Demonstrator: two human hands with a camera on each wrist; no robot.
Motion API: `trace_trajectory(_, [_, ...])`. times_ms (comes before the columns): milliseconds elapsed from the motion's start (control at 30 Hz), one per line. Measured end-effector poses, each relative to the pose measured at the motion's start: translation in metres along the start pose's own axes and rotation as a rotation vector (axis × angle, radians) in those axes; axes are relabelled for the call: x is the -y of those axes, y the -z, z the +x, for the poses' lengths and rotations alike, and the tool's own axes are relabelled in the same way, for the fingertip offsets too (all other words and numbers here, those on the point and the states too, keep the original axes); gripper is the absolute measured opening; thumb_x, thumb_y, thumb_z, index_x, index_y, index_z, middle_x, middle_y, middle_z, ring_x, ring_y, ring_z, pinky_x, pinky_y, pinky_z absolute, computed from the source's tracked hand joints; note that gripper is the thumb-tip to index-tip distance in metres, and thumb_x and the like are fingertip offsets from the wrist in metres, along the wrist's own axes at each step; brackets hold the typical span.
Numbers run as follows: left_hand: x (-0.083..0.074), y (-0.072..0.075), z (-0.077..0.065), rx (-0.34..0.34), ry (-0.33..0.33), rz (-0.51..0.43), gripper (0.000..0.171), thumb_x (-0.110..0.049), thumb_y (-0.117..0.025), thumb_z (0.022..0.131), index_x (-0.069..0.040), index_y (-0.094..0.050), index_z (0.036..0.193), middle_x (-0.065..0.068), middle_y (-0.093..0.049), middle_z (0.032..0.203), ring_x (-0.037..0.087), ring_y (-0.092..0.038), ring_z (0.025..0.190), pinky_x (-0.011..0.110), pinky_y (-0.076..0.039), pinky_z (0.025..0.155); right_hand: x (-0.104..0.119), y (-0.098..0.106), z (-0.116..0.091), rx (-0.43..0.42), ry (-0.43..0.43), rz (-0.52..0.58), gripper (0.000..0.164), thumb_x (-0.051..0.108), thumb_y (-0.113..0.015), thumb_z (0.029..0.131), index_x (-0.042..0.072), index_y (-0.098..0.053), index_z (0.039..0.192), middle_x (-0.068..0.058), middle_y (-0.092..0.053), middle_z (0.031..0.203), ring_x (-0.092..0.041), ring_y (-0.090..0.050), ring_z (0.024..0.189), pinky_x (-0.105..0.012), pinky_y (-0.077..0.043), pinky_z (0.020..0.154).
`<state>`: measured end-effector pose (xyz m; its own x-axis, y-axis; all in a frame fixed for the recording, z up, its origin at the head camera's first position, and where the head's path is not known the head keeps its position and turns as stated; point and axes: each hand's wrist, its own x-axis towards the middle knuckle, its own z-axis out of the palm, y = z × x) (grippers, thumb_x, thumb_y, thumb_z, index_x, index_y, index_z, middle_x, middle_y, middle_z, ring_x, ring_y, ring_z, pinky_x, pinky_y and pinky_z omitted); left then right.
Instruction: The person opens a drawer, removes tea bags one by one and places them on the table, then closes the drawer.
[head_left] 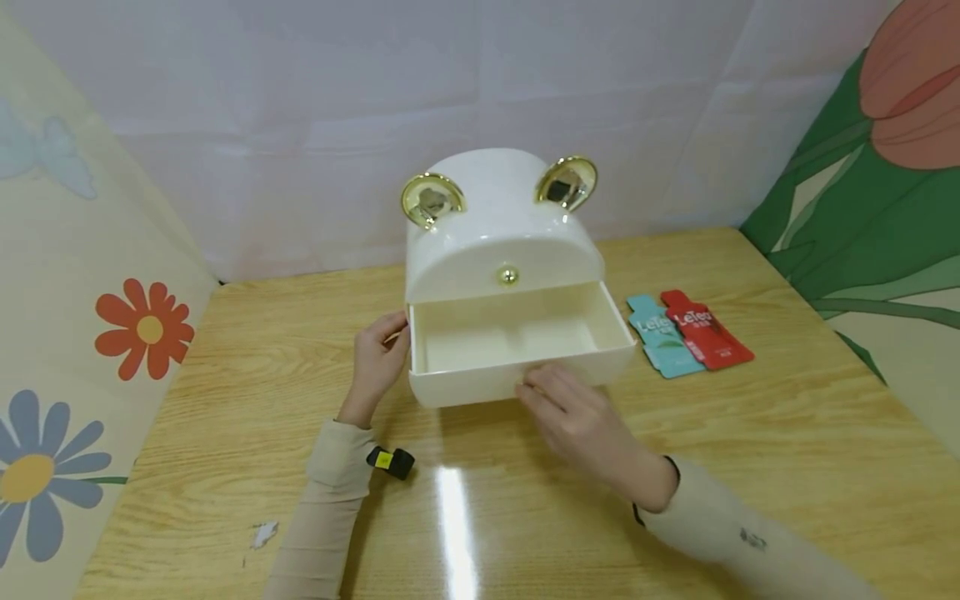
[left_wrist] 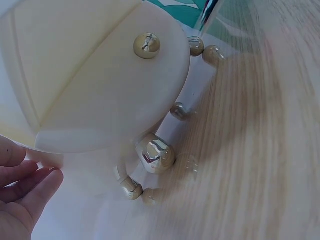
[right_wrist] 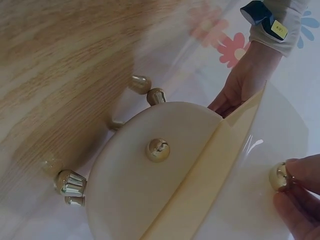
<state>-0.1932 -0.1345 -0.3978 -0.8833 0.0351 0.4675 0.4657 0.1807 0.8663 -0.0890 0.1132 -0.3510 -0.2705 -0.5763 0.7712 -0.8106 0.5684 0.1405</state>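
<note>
Thumb and fingers of the right hand [head_left: 577, 421] pinch one gold knob [right_wrist: 278, 177] on the front of one drawer [head_left: 472, 387]. The fingers of the left hand [head_left: 377, 360] lie bent at the left side of a white box [head_left: 498, 187]; whether they grip it, I cannot tell. The drawer stands pulled out toward the person, its pale floor and inner walls showing.

Two more gold knobs show on the box: an upper knob [head_left: 508, 275] above the drawer and a lower knob [right_wrist: 158, 150] beneath it. Two gold ears [head_left: 432, 200] top the box. It stands on the table [head_left: 288, 375] on gold feet [right_wrist: 70, 183], whose reflections make them hard to count.

To the right of the box lie two pouches: one teal pouch [head_left: 666, 340] and one red pouch [head_left: 716, 337] partly overlapping it, both lettered "LeTea". What they hold is hidden.

Farther out, two painted flowers [head_left: 148, 330] mark the left wall, a tulip [head_left: 915, 92] the right.
</note>
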Motion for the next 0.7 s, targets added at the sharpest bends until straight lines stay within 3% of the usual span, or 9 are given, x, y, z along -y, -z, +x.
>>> trace_trajectory(167, [-0.002, 0.0, 0.001, 0.004, 0.019, -0.009, 0.02, 0.011, -0.053, 0.083, 0.02, -0.059, 0.1, 0.031, -0.059, 0.101, 0.033, -0.057, 0.095, 0.026, -0.051, 0.078, -0.005, -0.005, 0.002, -0.013, 0.009, -0.001, 0.031, 0.003, -0.036, 0.094, -0.007, -0.065, 0.085, -0.015, -0.059, 0.088, -0.026, -0.057, 0.083, -0.03, -0.053, 0.075])
trace_trajectory(433, [-0.034, 0.001, -0.002, 0.011, 0.016, 0.01, 0.02, 0.012, -0.051, 0.083, 0.022, -0.058, 0.099, 0.033, -0.058, 0.1, 0.033, -0.057, 0.093, 0.027, -0.051, 0.077, -0.014, -0.013, 0.005, -0.02, -0.007, 0.001, 0.03, 0.003, -0.038, 0.094, -0.006, -0.065, 0.083, -0.015, -0.059, 0.088, -0.026, -0.057, 0.084, -0.03, -0.053, 0.074])
trace_trajectory(700, [-0.038, 0.001, -0.002, 0.016, 0.024, 0.033, 0.02, 0.014, -0.051, 0.083, 0.023, -0.057, 0.099, 0.034, -0.058, 0.099, 0.038, -0.056, 0.095, 0.028, -0.05, 0.079, -0.022, -0.016, 0.01, 0.066, -0.047, 0.014, 0.012, -0.007, -0.057, 0.077, -0.007, -0.065, 0.087, -0.014, -0.059, 0.09, -0.026, -0.055, 0.087, -0.03, -0.052, 0.077])
